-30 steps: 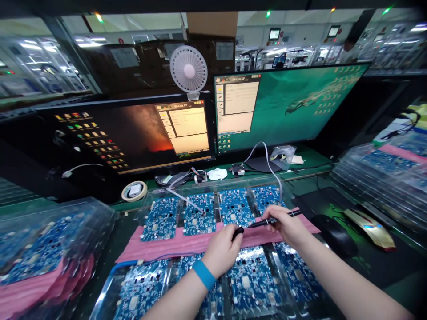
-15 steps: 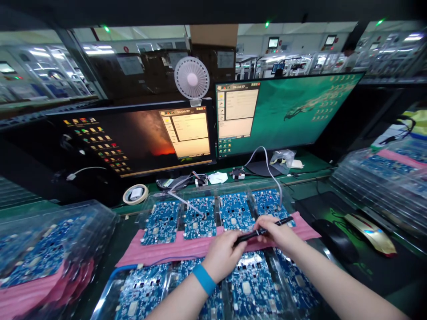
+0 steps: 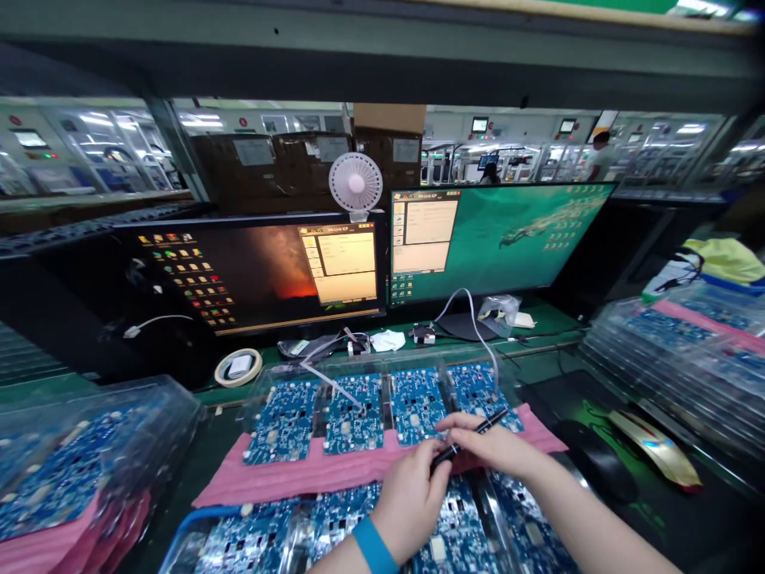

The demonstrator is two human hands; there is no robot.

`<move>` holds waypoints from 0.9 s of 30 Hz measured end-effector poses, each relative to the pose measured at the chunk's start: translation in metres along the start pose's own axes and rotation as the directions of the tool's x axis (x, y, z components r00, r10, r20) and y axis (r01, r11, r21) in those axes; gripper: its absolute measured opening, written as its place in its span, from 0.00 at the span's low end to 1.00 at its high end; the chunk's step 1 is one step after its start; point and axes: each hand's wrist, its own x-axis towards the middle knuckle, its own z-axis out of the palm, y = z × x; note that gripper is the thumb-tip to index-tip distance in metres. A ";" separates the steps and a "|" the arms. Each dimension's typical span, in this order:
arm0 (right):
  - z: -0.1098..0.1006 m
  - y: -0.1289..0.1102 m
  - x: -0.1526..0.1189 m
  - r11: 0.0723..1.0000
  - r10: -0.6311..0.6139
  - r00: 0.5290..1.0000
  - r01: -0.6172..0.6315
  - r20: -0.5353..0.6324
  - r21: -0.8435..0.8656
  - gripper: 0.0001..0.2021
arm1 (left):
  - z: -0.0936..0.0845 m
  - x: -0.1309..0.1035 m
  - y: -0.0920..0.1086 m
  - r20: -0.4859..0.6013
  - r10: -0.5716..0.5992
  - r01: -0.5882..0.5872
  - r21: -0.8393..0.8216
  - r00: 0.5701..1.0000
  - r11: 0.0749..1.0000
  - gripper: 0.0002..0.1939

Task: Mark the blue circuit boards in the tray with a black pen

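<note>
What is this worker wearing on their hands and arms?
Both hands, left hand and right hand, are bare, with no gloves. Both forearms are uncovered, no sleeves in view. A plain blue wristband circles the left wrist.

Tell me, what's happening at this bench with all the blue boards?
A person holds a slim black pen in both hands: the left hand, with a blue wristband, grips its near end, and the right hand pinches it further along. The hands are above a pink foam sheet that lies across clear plastic trays of blue circuit boards. Behind, two wide monitors show open program windows, and a small white fan sits between them.
</note>
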 end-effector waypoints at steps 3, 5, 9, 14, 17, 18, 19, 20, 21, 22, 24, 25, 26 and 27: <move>-0.036 0.006 -0.007 0.967 0.037 0.996 -0.054 -0.076 -0.248 0.20 | -0.001 0.003 -0.005 -0.036 -0.093 0.096 0.114 0.995 0.989 0.13; -0.058 0.014 -0.009 0.901 0.074 0.963 -0.176 -0.259 -0.398 0.13 | -0.002 0.006 -0.009 -0.034 -0.137 0.141 0.188 0.990 0.972 0.13; -0.081 0.027 -0.003 0.731 0.030 0.807 -0.420 -0.590 -0.537 0.10 | -0.002 0.009 -0.012 0.026 -0.126 0.114 0.274 0.992 0.955 0.13; -0.076 0.031 0.008 0.624 -0.027 0.764 -0.491 -0.645 -0.608 0.08 | 0.003 0.010 -0.012 0.119 -0.126 0.062 0.436 0.985 0.898 0.15; -0.071 0.032 0.011 0.580 -0.038 0.765 -0.507 -0.643 -0.638 0.07 | 0.004 0.009 -0.012 0.133 -0.124 0.044 0.486 0.983 0.873 0.15; -0.069 0.033 0.012 0.565 -0.039 0.764 -0.514 -0.644 -0.645 0.06 | 0.005 0.009 -0.012 0.132 -0.123 0.043 0.491 0.984 0.870 0.15; -0.068 0.032 0.013 0.551 -0.038 0.764 -0.522 -0.644 -0.651 0.06 | 0.005 0.009 -0.012 0.132 -0.124 0.043 0.494 0.983 0.869 0.14; -0.067 0.032 0.013 0.536 -0.037 0.763 -0.530 -0.646 -0.657 0.07 | 0.004 0.009 -0.012 0.134 -0.127 0.044 0.494 0.983 0.868 0.14; -0.066 0.032 0.014 0.521 -0.033 0.761 -0.540 -0.648 -0.661 0.07 | 0.004 0.009 -0.012 0.138 -0.130 0.045 0.495 0.982 0.868 0.13; -0.066 0.031 0.014 0.505 -0.030 0.760 -0.549 -0.650 -0.665 0.08 | 0.004 0.009 -0.012 0.142 -0.134 0.046 0.496 0.981 0.867 0.13; -0.064 0.030 0.016 0.478 -0.025 0.756 -0.566 -0.655 -0.672 0.08 | 0.003 0.009 -0.011 0.154 -0.144 0.048 0.500 0.978 0.865 0.13; -0.063 0.030 0.016 0.466 -0.025 0.753 -0.573 -0.658 -0.674 0.08 | 0.002 0.009 -0.011 0.159 -0.149 0.050 0.503 0.976 0.863 0.12; -0.063 0.029 0.017 0.456 -0.026 0.751 -0.579 -0.660 -0.676 0.08 | 0.002 0.010 -0.011 0.164 -0.154 0.050 0.507 0.974 0.861 0.12; -0.062 0.028 0.017 0.449 -0.026 0.749 -0.583 -0.662 -0.677 0.08 | 0.001 0.010 -0.011 0.169 -0.157 0.050 0.510 0.973 0.859 0.12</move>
